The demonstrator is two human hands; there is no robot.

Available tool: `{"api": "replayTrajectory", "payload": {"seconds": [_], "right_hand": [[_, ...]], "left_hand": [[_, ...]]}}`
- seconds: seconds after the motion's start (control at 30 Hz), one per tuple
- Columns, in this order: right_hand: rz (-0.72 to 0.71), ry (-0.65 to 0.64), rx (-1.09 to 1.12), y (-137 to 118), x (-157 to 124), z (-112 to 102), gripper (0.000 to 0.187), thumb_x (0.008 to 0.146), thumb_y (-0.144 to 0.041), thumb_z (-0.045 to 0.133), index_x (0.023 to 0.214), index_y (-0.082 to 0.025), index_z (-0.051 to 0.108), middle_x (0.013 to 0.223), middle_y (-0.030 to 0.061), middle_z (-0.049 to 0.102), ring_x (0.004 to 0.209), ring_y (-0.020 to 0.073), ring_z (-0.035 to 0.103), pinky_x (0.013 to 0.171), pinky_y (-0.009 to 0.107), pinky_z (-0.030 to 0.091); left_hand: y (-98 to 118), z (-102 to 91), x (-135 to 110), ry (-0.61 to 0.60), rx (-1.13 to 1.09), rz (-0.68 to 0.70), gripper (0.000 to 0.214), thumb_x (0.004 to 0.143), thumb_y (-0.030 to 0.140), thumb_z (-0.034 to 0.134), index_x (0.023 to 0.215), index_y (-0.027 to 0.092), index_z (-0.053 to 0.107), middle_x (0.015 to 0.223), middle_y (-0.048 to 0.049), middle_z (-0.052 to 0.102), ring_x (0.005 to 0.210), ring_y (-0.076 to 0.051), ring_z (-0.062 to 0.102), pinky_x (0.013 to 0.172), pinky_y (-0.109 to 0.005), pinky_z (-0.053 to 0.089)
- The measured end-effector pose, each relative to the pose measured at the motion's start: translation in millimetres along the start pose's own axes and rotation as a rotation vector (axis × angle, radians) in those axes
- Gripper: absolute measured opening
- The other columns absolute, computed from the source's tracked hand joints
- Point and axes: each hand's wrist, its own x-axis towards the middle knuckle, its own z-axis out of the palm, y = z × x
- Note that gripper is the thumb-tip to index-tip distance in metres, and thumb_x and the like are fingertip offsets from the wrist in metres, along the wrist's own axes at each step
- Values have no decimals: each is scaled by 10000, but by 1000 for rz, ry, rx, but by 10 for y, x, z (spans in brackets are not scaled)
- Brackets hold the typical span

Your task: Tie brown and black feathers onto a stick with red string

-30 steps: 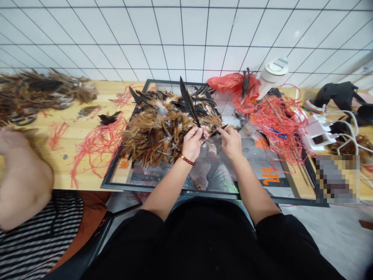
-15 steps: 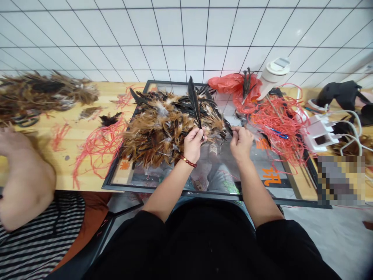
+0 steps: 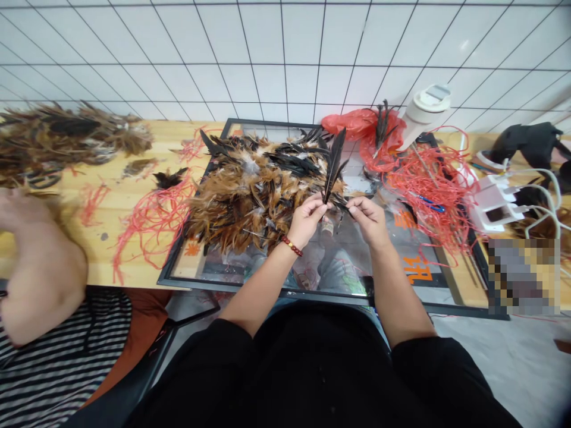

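Note:
My left hand (image 3: 307, 219) is pinched on the quills of a small bunch of long black feathers (image 3: 333, 161) that stands up over the glass panel (image 3: 357, 270). My right hand (image 3: 368, 219) is closed beside it, fingertips on a dark feather at the base of the same bunch. A large heap of brown and black feathers (image 3: 259, 185) lies on the panel just left of and behind both hands.
A tangle of red string (image 3: 430, 189) and a red plastic bag (image 3: 357, 126) lie to the right by a white bottle (image 3: 423, 112). White chargers and cables (image 3: 499, 205) sit far right. Another person's arm (image 3: 38, 267) is at left, near more feathers (image 3: 66, 138) and red string (image 3: 149, 221).
The black feathers in my left hand swung from leaning left to leaning right. My right hand went right, then returned to the bunch's base with a dark feather.

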Motion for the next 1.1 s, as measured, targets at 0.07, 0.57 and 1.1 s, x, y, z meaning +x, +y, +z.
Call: {"api": "replayTrajectory", "payload": {"seconds": [0.07,0.57,1.1], "right_hand": [[28,44,148,-6,13,0,267,748,-460,738,806,-205,679,588,-28,505,523,104,383,527,249,297],[159,136,456,-130,64,-65,354,586,-474,792,726,-247,558,501,-95,504,390,47,131,597,330,507],[163,82,603,-159,68,-42,245,607,-331,766,705,-238,561,435,-110,322,395,63,239,604,307,488]], "left_hand": [[-6,-5,-5,-20,-5,-60,268,700,403,791,760,149,729,1104,-91,703,616,-65,585,539,-202,434],[21,-9,-20,-137,-117,-317,289,694,357,803,790,123,664,1066,-89,732,544,-42,569,551,-202,450],[28,5,-36,-145,-191,-296,235,715,314,795,766,126,663,834,-41,718,549,-57,559,553,-202,416]]}}
